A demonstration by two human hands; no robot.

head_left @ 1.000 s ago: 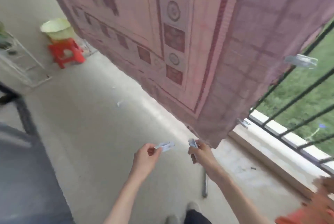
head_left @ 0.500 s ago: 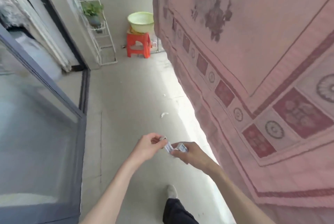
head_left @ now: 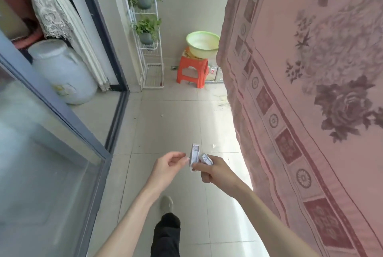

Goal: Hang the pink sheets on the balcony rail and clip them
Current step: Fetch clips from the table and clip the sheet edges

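The pink patterned sheet (head_left: 310, 95) hangs down the whole right side and hides the balcony rail behind it. In front of me, low in the head view, my right hand (head_left: 215, 171) pinches two small white clips (head_left: 195, 154) between thumb and fingers, one upright and one lying across the knuckles. My left hand (head_left: 167, 166) hovers just left of the upright clip, fingers loosely curled and holding nothing. Both hands are left of the sheet and not touching it.
An orange stool (head_left: 192, 72) carrying a green basin (head_left: 203, 44) stands at the far end of the tiled floor (head_left: 170, 124). Beside it is a white plant rack (head_left: 148, 28). A glass sliding door (head_left: 45, 153) and a white barrel (head_left: 62, 70) line the left.
My view has swung left to look along the balcony. The clip my left hand pinched is now in my right hand with the other one; my left hand has let go.
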